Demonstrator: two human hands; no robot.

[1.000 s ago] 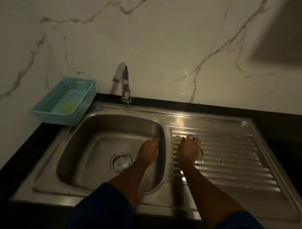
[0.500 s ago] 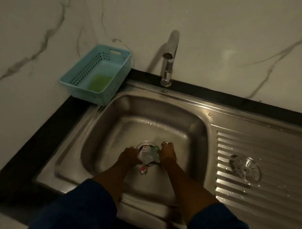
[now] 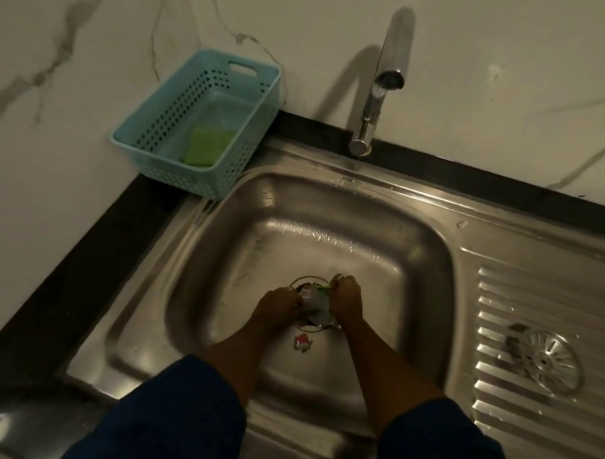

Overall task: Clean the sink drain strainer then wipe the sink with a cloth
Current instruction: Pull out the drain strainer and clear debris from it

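Left hand (image 3: pixel 279 305) and right hand (image 3: pixel 346 299) are both down in the sink basin (image 3: pixel 224 261), directly over the drain opening (image 3: pixel 300 281). The fingers of each are curled and clamped on one wad of crumpled litter (image 3: pixel 314 302), greyish with a green sliver at its top edge, held between the two fists. A ring (image 3: pixel 340 276) shows on the right hand. One red-and-white scrap (image 3: pixel 302 343) lies loose on the basin floor just in front of the opening, touching neither hand. Drain strainer (image 3: pixel 548 361) is out of the drain, lying on the ribbed drainboard (image 3: pixel 532 299) to the right, well apart from the hands. Water droplets (image 3: pixel 314 233) noted on the basin's back slope. Faucet (image 3: pixel 385 84) stands behind the basin. Teal perforated basket (image 3: pixel 150 121) sits on the black countertop (image 3: pixel 87 256) at the sink's back-left corner and holds a green sponge (image 3: pixel 208 147).
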